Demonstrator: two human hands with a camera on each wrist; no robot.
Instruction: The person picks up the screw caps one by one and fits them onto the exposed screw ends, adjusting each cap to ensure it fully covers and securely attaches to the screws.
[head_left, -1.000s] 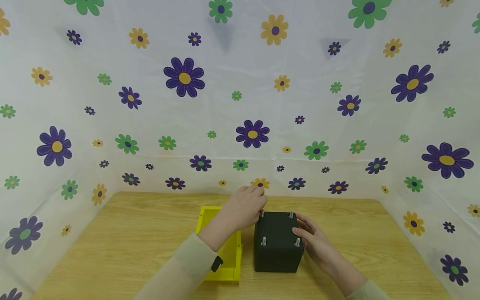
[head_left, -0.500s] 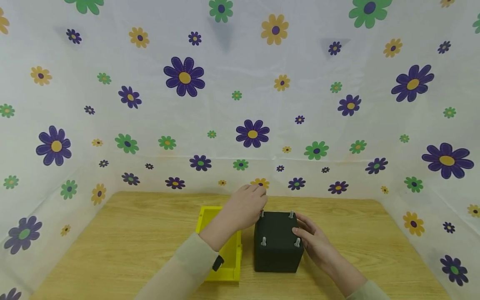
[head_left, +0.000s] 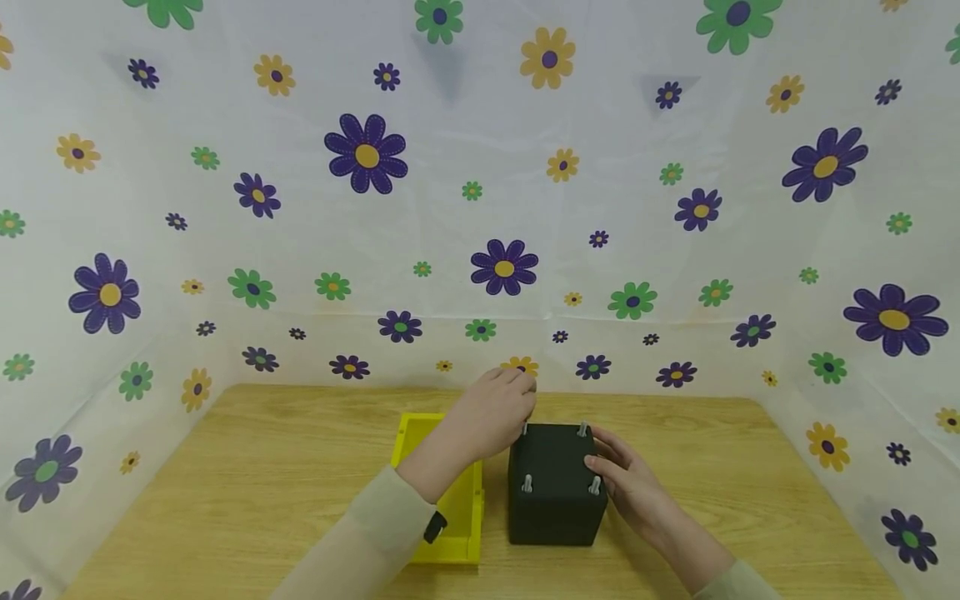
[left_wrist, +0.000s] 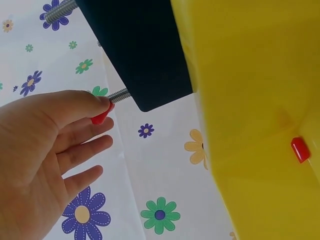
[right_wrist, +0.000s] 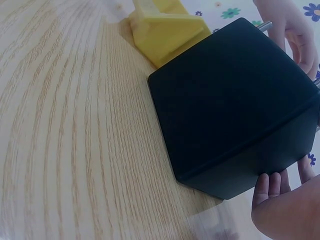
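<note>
A black block [head_left: 557, 518] stands on the table with threaded metal bolts [head_left: 527, 482] sticking up from its top corners. My left hand [head_left: 497, 410] is at the far left bolt. In the left wrist view, its thumb and forefinger pinch a small red cap [left_wrist: 102, 115] at the end of that bolt [left_wrist: 119, 95], while the other fingers extend below. My right hand [head_left: 633, 487] holds the block's right side, thumb at the top edge and fingers along the side. In the right wrist view, its fingertips [right_wrist: 274, 182] press against the block's face.
Left of the block sits a yellow bin [head_left: 474, 533], partly covered by my left forearm. A red piece [left_wrist: 300, 149] lies inside it. The wooden table [head_left: 285, 475] is bounded by a flower-print curtain [head_left: 600, 200] at the back and sides.
A bit of red at the left fingertips, visible a second ago in the head view, is now hidden. The left fingers shift slightly at the bolt; the right hand and block stay in place.
</note>
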